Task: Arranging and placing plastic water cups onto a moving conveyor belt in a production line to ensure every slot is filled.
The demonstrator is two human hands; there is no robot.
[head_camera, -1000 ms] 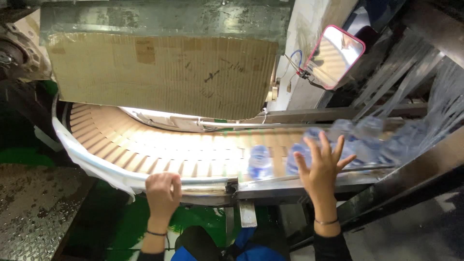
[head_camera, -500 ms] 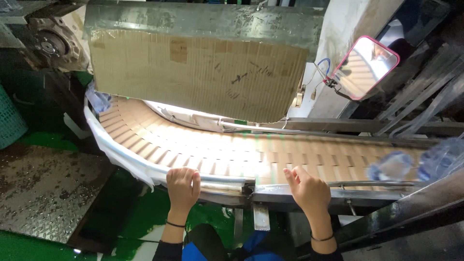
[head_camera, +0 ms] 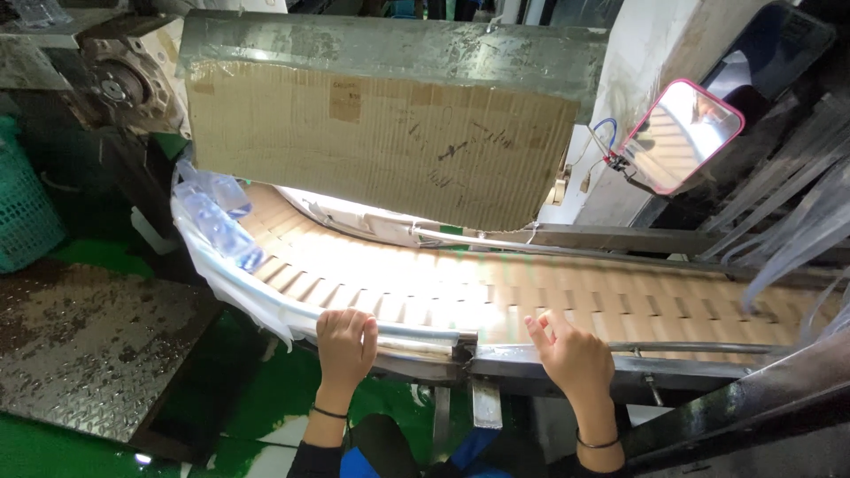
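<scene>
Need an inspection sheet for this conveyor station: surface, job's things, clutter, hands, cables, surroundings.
Surface: curved tan slat conveyor, brightly lit mid-belt.
Job's things: wrapped pack of clear bottles at the belt's far left bend.
Clutter: nothing seen.
Hands: left hand curled over the metal guide rail; right hand resting on the rail edge, holding nothing.
Cables: blue wire beside the pink-framed mirror.
Surroundings: cardboard sheet over the belt, green basket, checker plate.

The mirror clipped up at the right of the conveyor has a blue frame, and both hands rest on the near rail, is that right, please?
Not quite: in the head view the mirror has a pink frame, not blue. The rest holds: the left hand and right hand both rest on the conveyor's near rail.
</scene>
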